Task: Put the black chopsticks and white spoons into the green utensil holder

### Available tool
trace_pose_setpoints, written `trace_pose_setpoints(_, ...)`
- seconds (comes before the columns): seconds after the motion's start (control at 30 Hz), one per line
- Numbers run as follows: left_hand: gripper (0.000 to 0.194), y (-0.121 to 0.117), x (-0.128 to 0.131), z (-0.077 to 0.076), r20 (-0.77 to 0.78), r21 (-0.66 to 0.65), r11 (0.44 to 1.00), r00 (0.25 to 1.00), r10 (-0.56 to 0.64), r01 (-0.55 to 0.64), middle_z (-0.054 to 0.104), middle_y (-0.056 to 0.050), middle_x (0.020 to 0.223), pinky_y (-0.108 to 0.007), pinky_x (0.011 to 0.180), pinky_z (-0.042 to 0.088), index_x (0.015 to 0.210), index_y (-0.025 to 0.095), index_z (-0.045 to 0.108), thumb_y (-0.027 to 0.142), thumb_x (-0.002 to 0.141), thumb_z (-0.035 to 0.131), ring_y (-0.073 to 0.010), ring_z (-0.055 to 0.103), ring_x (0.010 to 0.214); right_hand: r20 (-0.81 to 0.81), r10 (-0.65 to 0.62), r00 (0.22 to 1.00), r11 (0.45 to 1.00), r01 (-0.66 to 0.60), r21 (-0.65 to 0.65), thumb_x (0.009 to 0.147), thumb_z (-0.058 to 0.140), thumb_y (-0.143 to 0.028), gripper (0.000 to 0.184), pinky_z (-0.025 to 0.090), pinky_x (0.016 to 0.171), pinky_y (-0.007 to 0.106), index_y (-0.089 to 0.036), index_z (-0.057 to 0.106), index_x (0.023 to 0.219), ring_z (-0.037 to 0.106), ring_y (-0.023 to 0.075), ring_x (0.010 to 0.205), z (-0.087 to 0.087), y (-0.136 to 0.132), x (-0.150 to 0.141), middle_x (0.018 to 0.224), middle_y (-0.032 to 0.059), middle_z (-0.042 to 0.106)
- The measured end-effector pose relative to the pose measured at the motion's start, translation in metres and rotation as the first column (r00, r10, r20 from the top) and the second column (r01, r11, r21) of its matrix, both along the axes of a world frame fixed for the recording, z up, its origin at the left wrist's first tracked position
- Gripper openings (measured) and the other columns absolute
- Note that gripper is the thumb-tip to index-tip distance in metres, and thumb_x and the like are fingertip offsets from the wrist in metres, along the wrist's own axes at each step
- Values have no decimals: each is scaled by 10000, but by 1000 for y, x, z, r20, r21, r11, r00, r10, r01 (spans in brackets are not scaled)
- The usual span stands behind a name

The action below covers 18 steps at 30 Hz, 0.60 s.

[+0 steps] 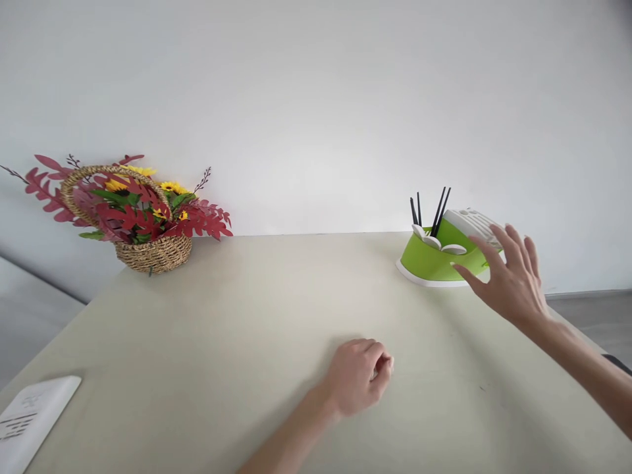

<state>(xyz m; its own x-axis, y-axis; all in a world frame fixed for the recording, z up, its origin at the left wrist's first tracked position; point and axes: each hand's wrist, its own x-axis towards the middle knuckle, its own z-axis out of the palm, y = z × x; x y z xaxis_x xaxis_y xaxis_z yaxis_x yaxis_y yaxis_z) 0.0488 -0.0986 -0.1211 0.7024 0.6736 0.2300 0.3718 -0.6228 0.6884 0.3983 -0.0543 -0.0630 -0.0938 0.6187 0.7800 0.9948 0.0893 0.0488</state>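
Note:
My right hand (508, 280) hovers open with fingers spread just in front of a green cutlery holder (429, 260) at the table's far right. The holder carries black chopsticks (437, 210), white spoons (434, 242) and a white slotted part (474, 224). The hand does not grip it. My left hand (360, 375) rests on the beige table (247, 316) near the middle front, its fingers curled into a loose fist with nothing visible in it.
A wicker basket (153, 253) of red leaves and yellow flowers stands at the far left by the white wall. A white flat object (29, 415) with printed lines lies at the front left corner. The table's right edge runs close behind the holder.

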Motion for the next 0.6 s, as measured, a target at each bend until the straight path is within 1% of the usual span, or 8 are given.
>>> trace_pose_setpoints(0.07,144,0,0,1,4,-8,1000,1000,-4,4,685,9,791,-264,691,445,875,209,597,203,984,505,-137,597,700,7,30,1000,995,-30,92,969,683,-365,622,237,1283,562,-297,472,1550,324,414,1540,-4,-8,-17,1686,158,316)
trace_pose_setpoints(0.13,144,0,0,2,13,-15,1000,1000,1,-1,685,9,789,-262,681,444,877,208,605,202,981,505,-135,595,691,-1,137,991,982,-135,129,941,703,-275,654,343,1237,594,-284,465,1549,373,417,1515,-11,-18,-43,1670,166,341)
trace_pose_setpoints(0.2,146,0,0,3,20,-22,1000,1000,8,-7,683,7,785,-260,671,441,874,206,611,201,980,510,-135,591,682,-47,285,957,959,-284,19,959,651,-216,612,423,1184,624,-298,459,1534,412,383,1500,-19,-28,-72,1637,132,405)
trace_pose_setpoints(0.3,136,0,1,5,30,-25,999,999,21,-20,678,4,778,-258,660,436,862,206,610,192,969,527,-135,583,671,-144,408,902,883,-429,-188,1000,568,-203,522,432,1199,588,-303,485,1505,390,332,1523,-34,-38,-112,1635,101,428)
trace_pose_setpoints(0.33,131,0,1,6,34,-26,999,999,26,-25,674,5,773,-256,655,434,856,205,605,188,964,533,-134,579,666,-181,420,889,854,-455,-252,1014,541,-209,511,420,1212,580,-304,474,1512,357,319,1542,-40,-38,-121,1655,90,403)
trace_pose_setpoints(0.43,130,-1,2,6,46,-31,999,998,40,-38,664,12,753,-251,633,425,828,205,581,173,947,540,-129,565,647,-297,440,847,771,-526,-360,1051,479,-262,497,400,1230,566,-320,430,1542,288,290,1574,-57,-30,-141,1691,62,347)
trace_pose_setpoints(0.5,129,-1,2,6,60,-40,998,997,47,-45,665,17,746,-248,631,426,816,205,567,161,935,542,-124,563,640,-370,446,815,721,-572,-391,1064,463,-300,486,365,1254,561,-327,425,1548,269,275,1581,-66,-19,-150,1691,49,350)
trace_pose_setpoints(0.6,122,-2,3,5,79,-50,998,996,45,-42,671,21,745,-247,640,433,817,204,564,152,926,547,-121,573,644,-473,428,770,686,-617,-385,1075,450,-357,453,340,1271,541,-314,463,1526,284,257,1577,-72,-1,-159,1664,46,404)
